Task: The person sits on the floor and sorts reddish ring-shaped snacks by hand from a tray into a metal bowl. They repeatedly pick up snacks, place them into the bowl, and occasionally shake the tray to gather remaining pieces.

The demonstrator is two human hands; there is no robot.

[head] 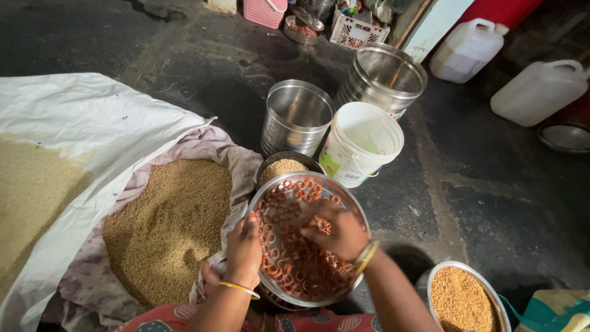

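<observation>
A round steel plate (344, 198) covered with several small orange ring-shaped pieces (298, 264) is held over my lap. My left hand (244, 251) grips the plate's left rim. My right hand (335, 229) rests on the rings in the middle of the plate, fingers curled among them; whether it has any pinched is unclear. Both wrists wear yellow bangles. Just beyond the plate sits a small steel bowl of pale grain (281, 168).
A heap of brown grain (166, 227) lies on a cloth at left, beside a white sack (92, 117) holding paler grain. Two steel tins (296, 117), a white bucket (362, 144), white jerrycans (538, 91) stand behind. A steel plate of lentils (462, 301) sits right.
</observation>
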